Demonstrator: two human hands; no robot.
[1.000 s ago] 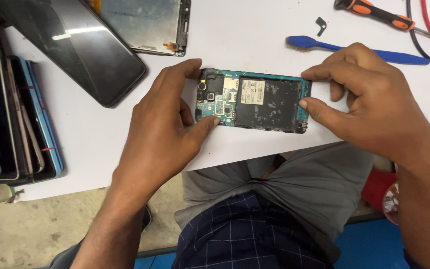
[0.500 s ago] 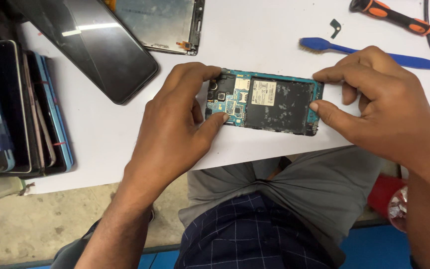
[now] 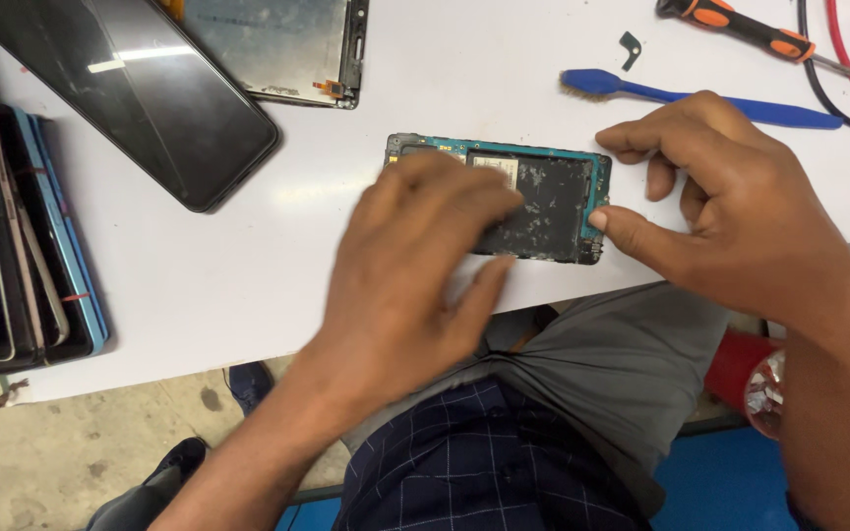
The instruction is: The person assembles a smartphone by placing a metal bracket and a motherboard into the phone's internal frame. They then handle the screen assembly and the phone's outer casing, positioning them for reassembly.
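Observation:
An opened phone body (image 3: 553, 202) with a teal frame, bare circuit board and dark, scuffed battery bay lies flat near the front edge of the white table (image 3: 248, 275). My right hand (image 3: 730, 206) pinches its right end between thumb and fingers. My left hand (image 3: 415, 256) is blurred by motion. It lies flat over the left half of the phone body with fingers stretched out and the thumb by the near edge, hiding the board there. It grips nothing that I can see.
A black phone (image 3: 140, 98) lies face up at the back left beside a removed display panel (image 3: 277, 44). A blue brush (image 3: 700, 98), an orange-and-black screwdriver (image 3: 740, 28), a small black part (image 3: 630, 47) and cables (image 3: 838, 59) sit behind. Several stacked phones (image 3: 22, 226) line the left edge.
My left hand has let go of the phone body's left end and slid right, over the board. My right hand keeps its pinch on the right end.

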